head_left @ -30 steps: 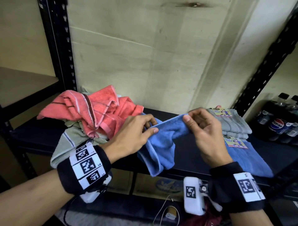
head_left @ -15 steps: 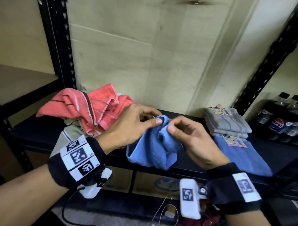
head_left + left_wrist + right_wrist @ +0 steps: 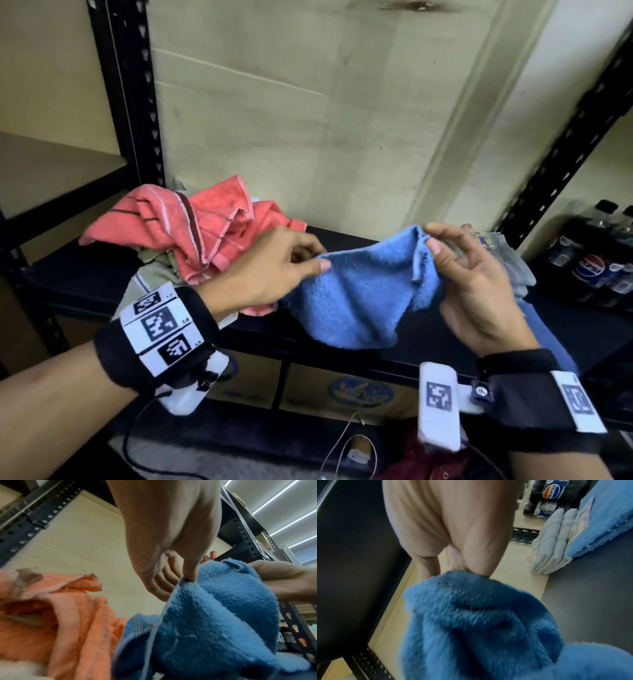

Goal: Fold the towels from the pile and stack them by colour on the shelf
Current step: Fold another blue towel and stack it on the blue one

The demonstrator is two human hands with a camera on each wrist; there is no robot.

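A small blue towel (image 3: 359, 291) hangs between both hands above the front of the dark shelf (image 3: 428, 332). My left hand (image 3: 270, 270) pinches its left edge between thumb and fingers. My right hand (image 3: 455, 270) pinches the bunched right edge. The wrist views show the same blue towel (image 3: 214, 615) (image 3: 479, 622) close up, held at its hem. The unfolded pile (image 3: 191, 233) of coral striped and green-grey towels lies on the shelf to the left. Folded grey towels (image 3: 507, 260) are stacked at the right with a folded blue towel (image 3: 544, 329) in front of them.
Black shelf uprights (image 3: 126, 102) stand at left and right. Cola bottles (image 3: 596, 263) sit on the neighbouring shelf at the far right. Cardboard boxes (image 3: 342, 390) are on the level below, and cables (image 3: 346, 445) lie on the floor.
Half a second ago my hands were close together on the bunched towel. They have since moved apart, stretching the blue towel out between them.
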